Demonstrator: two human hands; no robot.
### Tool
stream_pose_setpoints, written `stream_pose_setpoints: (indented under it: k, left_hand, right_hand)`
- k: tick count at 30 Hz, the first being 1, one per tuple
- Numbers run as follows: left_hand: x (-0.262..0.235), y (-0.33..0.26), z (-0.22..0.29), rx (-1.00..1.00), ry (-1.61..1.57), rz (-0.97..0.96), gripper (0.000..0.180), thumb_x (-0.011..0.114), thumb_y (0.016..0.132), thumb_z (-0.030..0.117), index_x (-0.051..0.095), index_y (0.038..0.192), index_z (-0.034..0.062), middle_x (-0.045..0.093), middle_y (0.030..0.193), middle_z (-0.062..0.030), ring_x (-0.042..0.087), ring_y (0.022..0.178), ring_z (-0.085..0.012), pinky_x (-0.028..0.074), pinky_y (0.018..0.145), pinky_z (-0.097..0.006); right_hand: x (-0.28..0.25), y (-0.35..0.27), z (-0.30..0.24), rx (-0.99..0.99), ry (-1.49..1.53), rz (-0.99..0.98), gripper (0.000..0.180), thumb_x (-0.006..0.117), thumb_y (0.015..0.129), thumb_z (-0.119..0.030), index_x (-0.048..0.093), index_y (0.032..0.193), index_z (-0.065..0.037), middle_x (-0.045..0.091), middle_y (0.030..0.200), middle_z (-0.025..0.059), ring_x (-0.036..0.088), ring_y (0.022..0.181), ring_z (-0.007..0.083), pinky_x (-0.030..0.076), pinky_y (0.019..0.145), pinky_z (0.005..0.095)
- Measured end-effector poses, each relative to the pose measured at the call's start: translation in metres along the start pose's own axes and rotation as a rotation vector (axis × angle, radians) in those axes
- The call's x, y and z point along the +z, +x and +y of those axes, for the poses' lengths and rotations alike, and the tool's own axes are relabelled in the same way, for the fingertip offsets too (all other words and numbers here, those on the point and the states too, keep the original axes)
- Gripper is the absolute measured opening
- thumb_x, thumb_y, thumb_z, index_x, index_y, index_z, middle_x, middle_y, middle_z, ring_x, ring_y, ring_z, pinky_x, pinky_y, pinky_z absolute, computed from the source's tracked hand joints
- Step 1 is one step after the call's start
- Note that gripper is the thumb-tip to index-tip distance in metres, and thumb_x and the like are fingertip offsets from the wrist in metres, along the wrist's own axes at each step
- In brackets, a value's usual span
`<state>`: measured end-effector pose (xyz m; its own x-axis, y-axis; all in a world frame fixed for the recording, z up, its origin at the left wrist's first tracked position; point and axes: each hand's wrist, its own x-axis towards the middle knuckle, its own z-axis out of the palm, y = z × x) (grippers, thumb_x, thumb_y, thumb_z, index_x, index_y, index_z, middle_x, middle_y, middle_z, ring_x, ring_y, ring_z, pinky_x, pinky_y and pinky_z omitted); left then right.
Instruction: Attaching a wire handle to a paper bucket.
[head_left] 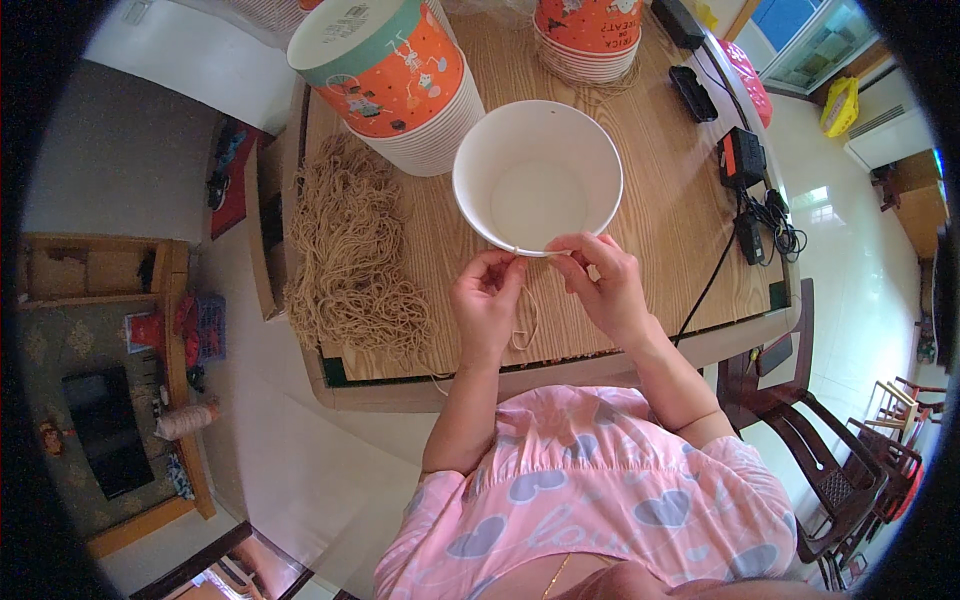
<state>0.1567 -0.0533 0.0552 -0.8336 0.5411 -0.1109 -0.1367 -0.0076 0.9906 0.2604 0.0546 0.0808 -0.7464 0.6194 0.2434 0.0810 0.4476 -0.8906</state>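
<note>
The person in the pink top stands at a wooden tabletop (640, 200). Both hands are at the near rim of a white paper bucket (537, 175) that sits open and upright near the middle of the tabletop.

The left hand (487, 300) is pinched shut on a thin tan string (527, 322). Its fingertips are right by the rim of the bucket. The string hangs down in a small loop between the two hands and lies on the wood.

The right hand (603, 280) is also pinched, with its fingertips touching the rim of the bucket. It looks like it holds the other end of the string, but that bit is too small to see well.

To the left of the bucket lies a big heap of the same tan strings (352, 250), spread along the left side of the tabletop. Behind it stands a tilted stack of orange paper buckets (400, 80), just beside the white one. Another stack of orange buckets (588, 35) stands at the far edge.

On the right side of the tabletop are some black chargers (742, 157) with black cables (712, 275) running off the near edge. A dark wooden chair (820, 450) stands on the shiny floor to the right.
</note>
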Motion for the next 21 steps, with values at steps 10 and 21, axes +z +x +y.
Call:
stream_pose_setpoints:
  k: [10, 21]
  left_hand:
    - [-0.002, 0.002, -0.008, 0.265, 0.391, 0.048, 0.011, 0.070, 0.076, 0.005, 0.063, 0.084, 0.0006, 0.055, 0.064, 0.0015, 0.045, 0.055, -0.0055, 0.037, 0.051, -0.021]
    - [-0.006, 0.001, 0.007, 0.169, 0.242, -0.022, 0.011, 0.070, 0.075, 0.006, 0.065, 0.082, -0.0007, 0.059, 0.074, -0.0023, 0.049, 0.062, -0.0072, 0.041, 0.058, -0.022]
  right_hand:
    - [0.000, 0.000, -0.001, -0.014, -0.018, 0.020, 0.009, 0.059, 0.083, -0.012, 0.059, 0.091, -0.007, 0.052, 0.054, 0.0017, 0.055, 0.055, 0.0181, 0.042, 0.069, 0.0300]
    - [0.015, -0.042, 0.009, -0.101, 0.146, 0.128, 0.012, 0.060, 0.080, 0.003, 0.054, 0.089, -0.001, 0.057, 0.076, 0.0070, 0.054, 0.064, 0.0117, 0.045, 0.057, 0.0243]
